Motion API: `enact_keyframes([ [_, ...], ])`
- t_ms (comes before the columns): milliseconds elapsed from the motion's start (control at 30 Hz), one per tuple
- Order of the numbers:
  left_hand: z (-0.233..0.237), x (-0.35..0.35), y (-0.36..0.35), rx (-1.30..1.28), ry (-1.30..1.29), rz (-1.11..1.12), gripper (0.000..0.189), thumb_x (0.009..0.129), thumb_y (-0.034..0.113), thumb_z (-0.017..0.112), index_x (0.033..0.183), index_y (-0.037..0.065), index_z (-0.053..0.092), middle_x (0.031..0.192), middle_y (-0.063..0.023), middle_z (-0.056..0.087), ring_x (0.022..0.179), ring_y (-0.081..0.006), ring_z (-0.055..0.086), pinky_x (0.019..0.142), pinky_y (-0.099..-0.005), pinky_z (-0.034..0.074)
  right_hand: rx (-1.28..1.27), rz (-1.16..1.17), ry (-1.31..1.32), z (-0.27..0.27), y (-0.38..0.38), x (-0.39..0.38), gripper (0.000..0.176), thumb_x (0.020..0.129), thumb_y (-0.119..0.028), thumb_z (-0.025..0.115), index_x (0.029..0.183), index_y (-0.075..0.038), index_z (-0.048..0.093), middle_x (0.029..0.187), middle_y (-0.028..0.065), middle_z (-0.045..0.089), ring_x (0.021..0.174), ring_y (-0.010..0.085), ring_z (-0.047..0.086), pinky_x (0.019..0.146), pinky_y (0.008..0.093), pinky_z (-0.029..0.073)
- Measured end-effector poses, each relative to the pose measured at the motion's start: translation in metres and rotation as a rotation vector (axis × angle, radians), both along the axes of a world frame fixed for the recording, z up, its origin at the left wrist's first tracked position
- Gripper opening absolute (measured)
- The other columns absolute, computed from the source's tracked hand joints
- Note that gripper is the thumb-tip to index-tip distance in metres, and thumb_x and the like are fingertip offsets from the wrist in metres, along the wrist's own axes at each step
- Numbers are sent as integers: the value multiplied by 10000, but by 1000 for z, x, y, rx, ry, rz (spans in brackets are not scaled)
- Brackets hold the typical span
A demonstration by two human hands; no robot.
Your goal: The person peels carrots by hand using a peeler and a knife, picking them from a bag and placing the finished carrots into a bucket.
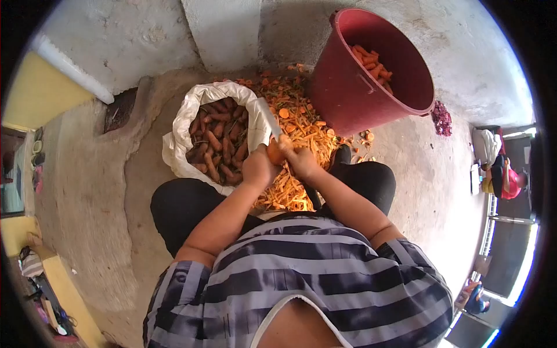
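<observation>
Carrot (275,153), a smooth orange stub, sits clasped between both hands above the knees, over the peelings. The round maroon plastic bucket (348,87) holds peeled carrots (371,64). A crinkled white sack (180,124), its mouth rolled back, is full of dusty brown unpeeled carrots (217,142). Ragged orange peelings (301,124) are heaped on the rough concrete floor (418,156). The left hand (259,168) clenches the carrot. The right hand (303,162) grips a knife (268,119), its flat pale blade pointing away.
</observation>
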State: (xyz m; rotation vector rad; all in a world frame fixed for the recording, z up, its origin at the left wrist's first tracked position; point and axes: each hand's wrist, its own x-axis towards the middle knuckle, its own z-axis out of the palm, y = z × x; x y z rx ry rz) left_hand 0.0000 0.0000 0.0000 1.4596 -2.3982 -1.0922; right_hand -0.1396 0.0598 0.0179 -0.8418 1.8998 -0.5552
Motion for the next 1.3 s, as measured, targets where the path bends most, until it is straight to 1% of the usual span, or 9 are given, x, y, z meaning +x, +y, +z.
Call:
enact_keyframes([
  [67, -6, 5, -9, 42, 177, -17, 496, 591, 213, 745, 973, 2, 510, 872, -195, 604, 850, -323, 589, 728, -382, 456, 60, -279, -515, -10, -4, -8, 750, 736, -743, 298, 1031, -111, 574, 591, 56, 496, 464, 151, 456, 447, 269, 373],
  [100, -2, 2, -10, 58, 237, -30, 495, 584, 209, 748, 965, -2, 513, 864, -196, 603, 846, -322, 589, 725, -381, 456, -56, -485, -607, 12, -7, -7, 637, 780, -698, 288, 691, -89, 455, 470, 26, 392, 352, 120, 326, 363, 251, 278],
  [167, -2, 3, -2, 119, 357, -53, 492, 572, 201, 755, 948, -9, 517, 850, -200, 602, 838, -321, 590, 719, -380, 455, 99, -548, -740, 3, 4, -28, 643, 784, -685, 318, 811, -69, 498, 490, 26, 422, 369, 107, 341, 369, 244, 283],
  [267, 1, 4, -8, 138, 363, -67, 481, 566, 198, 756, 935, -6, 524, 861, -196, 600, 841, -326, 586, 722, -382, 453, 65, -347, -680, 1, 5, -33, 793, 743, -699, 402, 1090, 7, 500, 686, 54, 529, 545, 119, 474, 484, 258, 384],
  [433, 11, 2, 1, 124, 243, -162, 482, 543, 165, 765, 919, 1, 512, 889, -188, 587, 855, -333, 573, 741, -373, 450, -170, -91, -359, -4, 9, -9, 721, 770, -571, 520, 1161, 30, 451, 1030, 136, 540, 875, 180, 511, 719, 280, 424],
  [633, 5, 4, 3, -107, 212, -127, 455, 551, 165, 755, 890, 5, 497, 859, -174, 568, 856, -342, 550, 745, -402, 430, 95, -429, -504, -20, 2, -15, 547, 856, -543, 351, 1020, -44, 501, 629, 107, 561, 410, 131, 398, 380, 264, 344],
  [967, 5, 7, 0, -126, 163, -178, 494, 568, 154, 741, 946, -12, 469, 912, -192, 544, 867, -351, 539, 754, -409, 441, -14, -618, -496, -33, 11, -24, 598, 788, -610, 427, 722, -24, 527, 579, 90, 506, 445, 172, 463, 411, 301, 366],
  [1100, 4, 8, -1, -111, 169, -188, 501, 561, 162, 744, 943, -15, 474, 907, -194, 546, 865, -353, 539, 751, -407, 440, 82, -499, -398, -29, 14, -25, 589, 740, -610, 516, 672, -25, 519, 563, 77, 486, 441, 178, 450, 444, 296, 375],
  [1300, 1, 8, 1, -78, 210, -195, 489, 545, 202, 762, 907, 1, 502, 877, -182, 557, 843, -344, 549, 734, -404, 438, -111, -280, -547, -23, 21, -12, 524, 750, -508, 584, 868, 2, 571, 597, 54, 486, 423, 124, 399, 416, 275, 356],
])
